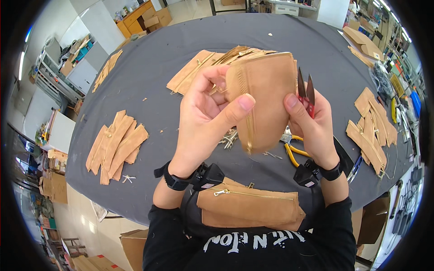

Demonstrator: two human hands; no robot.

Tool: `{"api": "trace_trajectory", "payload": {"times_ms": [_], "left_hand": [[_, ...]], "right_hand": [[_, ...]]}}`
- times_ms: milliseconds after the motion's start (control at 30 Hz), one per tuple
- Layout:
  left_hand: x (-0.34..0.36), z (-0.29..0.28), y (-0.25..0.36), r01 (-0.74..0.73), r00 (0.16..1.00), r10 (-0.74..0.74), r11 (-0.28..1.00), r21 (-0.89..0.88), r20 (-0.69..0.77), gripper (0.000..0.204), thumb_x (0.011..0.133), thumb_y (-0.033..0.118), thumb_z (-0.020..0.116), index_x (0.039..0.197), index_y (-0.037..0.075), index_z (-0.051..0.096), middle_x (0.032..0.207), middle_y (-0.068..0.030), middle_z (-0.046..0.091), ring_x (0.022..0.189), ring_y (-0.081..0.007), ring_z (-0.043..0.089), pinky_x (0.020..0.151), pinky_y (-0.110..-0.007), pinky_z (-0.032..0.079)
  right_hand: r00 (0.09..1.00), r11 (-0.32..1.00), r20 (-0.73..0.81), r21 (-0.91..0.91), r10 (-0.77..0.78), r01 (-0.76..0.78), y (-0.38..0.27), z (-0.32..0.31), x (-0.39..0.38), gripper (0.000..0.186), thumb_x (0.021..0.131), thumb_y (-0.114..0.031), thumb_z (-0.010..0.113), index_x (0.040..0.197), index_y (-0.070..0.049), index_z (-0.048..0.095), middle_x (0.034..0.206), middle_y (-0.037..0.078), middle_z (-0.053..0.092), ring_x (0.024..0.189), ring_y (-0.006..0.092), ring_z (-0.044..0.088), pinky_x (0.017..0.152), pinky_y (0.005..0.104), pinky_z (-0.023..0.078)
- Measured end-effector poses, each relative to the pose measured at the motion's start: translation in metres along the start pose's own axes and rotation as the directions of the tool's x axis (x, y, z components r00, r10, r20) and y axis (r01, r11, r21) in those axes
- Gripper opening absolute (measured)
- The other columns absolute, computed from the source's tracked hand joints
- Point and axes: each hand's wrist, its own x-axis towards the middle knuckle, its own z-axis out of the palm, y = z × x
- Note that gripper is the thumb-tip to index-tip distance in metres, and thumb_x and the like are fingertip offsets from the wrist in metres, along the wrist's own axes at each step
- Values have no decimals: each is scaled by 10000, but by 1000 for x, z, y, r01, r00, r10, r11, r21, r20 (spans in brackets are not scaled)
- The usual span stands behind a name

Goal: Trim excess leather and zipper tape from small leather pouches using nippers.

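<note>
A tan, leather-like piece with a zipper [271, 99] is held up above the table between my two hands. My left hand [205, 113] grips its left side, thumb pressed on the front beside the zipper. At the right edge, my right hand [316, 131] pinches it with the thumb. That same hand also holds small red-handled snips [310, 94], their dark blades apart and pointing up. A stack of similar tan pieces [190, 74] lies behind the held one, partly hidden. Close to my body rest more zippered pieces [248, 214], one with a metal pull.
Yellow-handled pliers [291, 153] lie below my right hand, near thread scraps [231, 137]. Tan piles sit at left [117, 147], far left [107, 70] and right [373, 133]. A blue-handled tool [356, 167] lies at the right edge, and a cardboard box [364, 43] at the far right.
</note>
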Motion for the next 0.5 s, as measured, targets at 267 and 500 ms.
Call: {"api": "trace_trajectory", "payload": {"times_ms": [267,500], "left_hand": [[-3,0,-1,13,1000,-13,1000,-14,-13,225,792,49,626,933,46,451,861,-19,567,688,-45,545,498,-161,427],[-7,4,0,108,993,-107,994,-14,46,228,786,43,630,944,51,466,846,-8,568,632,-13,508,424,-141,354]], "right_hand": [[993,985,-63,-146,-105,94,-1,5,-3,208,823,-136,598,964,-21,498,659,-24,510,557,9,401,508,160,339],[812,592,87,-640,-577,489,-4,-3,-4,371,685,-102,729,985,-32,522,690,28,568,519,53,496,481,170,430]]}}
